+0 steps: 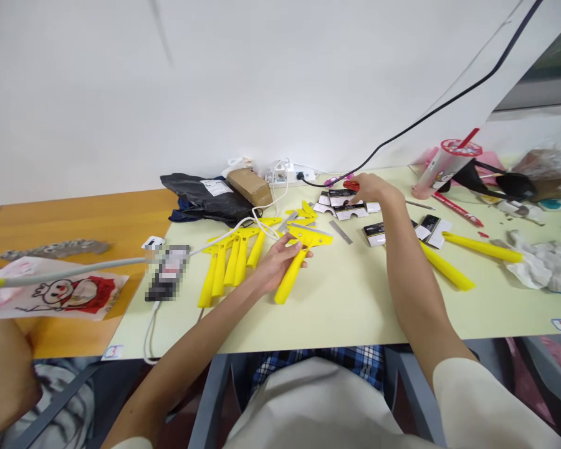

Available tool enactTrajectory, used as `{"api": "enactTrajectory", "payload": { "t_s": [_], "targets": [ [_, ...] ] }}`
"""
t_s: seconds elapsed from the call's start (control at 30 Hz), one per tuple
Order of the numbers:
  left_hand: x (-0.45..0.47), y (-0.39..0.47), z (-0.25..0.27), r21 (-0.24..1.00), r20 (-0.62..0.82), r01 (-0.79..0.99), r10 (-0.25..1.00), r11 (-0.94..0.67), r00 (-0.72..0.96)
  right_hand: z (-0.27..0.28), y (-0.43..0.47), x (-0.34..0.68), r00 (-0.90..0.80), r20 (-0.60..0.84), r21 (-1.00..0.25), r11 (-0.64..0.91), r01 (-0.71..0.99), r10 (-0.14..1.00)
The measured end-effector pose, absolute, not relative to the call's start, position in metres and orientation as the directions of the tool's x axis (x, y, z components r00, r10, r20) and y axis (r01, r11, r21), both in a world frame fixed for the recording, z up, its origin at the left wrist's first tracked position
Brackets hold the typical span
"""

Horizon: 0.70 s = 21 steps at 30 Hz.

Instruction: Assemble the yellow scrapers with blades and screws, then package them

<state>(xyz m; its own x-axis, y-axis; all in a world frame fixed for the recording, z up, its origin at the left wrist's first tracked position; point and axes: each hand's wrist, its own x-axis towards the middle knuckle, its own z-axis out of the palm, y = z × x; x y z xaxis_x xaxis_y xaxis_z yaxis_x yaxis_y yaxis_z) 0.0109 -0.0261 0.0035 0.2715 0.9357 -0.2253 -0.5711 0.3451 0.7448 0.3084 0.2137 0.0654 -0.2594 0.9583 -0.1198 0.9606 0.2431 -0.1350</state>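
My left hand (pixel 280 262) is closed around the neck of a yellow scraper (pixel 292 277), just below its wide head. The head points away from me and the handle towards me. To its left lie several more yellow scrapers (pixel 234 259) side by side, with others beyond them. My right hand (pixel 367 187) reaches to the back of the table. Its visible fingers are apart, over a red object (pixel 352 185) that they partly cover. Small black-and-white boxes (pixel 350 211) lie below these fingers. A loose metal blade (pixel 340 232) rests between my hands.
At the back are a black bag (pixel 210 196), a brown box (pixel 249 185) and a power strip (pixel 280 173). White and black cables cross the area. Two yellow handles (pixel 484 247), a drink cup (pixel 449 165) and crumpled tissue (pixel 537 265) are on the right. Another person's arm (pixel 7 368) is at far left.
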Motion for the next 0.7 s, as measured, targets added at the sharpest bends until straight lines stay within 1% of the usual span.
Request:
{"api": "enactTrajectory", "payload": {
  "t_s": [0.07,0.13,0.23,0.3,0.37,0.47,0.57,0.7],
  "targets": [
    [0.022,-0.019,0.021,0.761,-0.163,-0.571,0.943,0.308,0.290,0.063,0.214,0.307,-0.268,-0.160,-0.119,0.251,0.961,0.950],
    [0.031,-0.007,0.043,0.778,-0.074,-0.588,0.961,0.223,0.267,0.061,0.214,0.305,-0.302,-0.187,-0.121,0.283,0.951,0.935],
    [0.041,0.020,0.079,0.774,0.067,-0.632,0.987,0.041,0.146,0.059,0.214,0.301,-0.362,-0.168,-0.125,0.344,0.930,0.917],
    [0.044,0.037,0.101,0.760,0.129,-0.643,0.992,-0.092,0.011,0.059,0.215,0.301,-0.358,-0.130,-0.116,0.345,0.931,0.924],
    [0.045,0.052,0.118,0.765,0.161,-0.620,0.984,-0.175,-0.079,0.063,0.213,0.302,-0.340,-0.100,-0.139,0.325,0.935,0.935],
    [0.041,0.064,0.134,0.771,0.207,-0.587,0.969,-0.248,-0.137,0.078,0.203,0.303,-0.363,-0.072,-0.232,0.338,0.912,0.929],
    [0.029,0.068,0.138,0.766,0.226,-0.571,0.955,-0.295,-0.190,0.104,0.181,0.300,-0.398,-0.045,-0.271,0.372,0.888,0.916],
    [0.006,0.070,0.137,0.760,0.255,-0.539,0.930,-0.363,-0.267,0.137,0.151,0.288,-0.433,0.002,-0.360,0.405,0.840,0.901]
  ]
}}
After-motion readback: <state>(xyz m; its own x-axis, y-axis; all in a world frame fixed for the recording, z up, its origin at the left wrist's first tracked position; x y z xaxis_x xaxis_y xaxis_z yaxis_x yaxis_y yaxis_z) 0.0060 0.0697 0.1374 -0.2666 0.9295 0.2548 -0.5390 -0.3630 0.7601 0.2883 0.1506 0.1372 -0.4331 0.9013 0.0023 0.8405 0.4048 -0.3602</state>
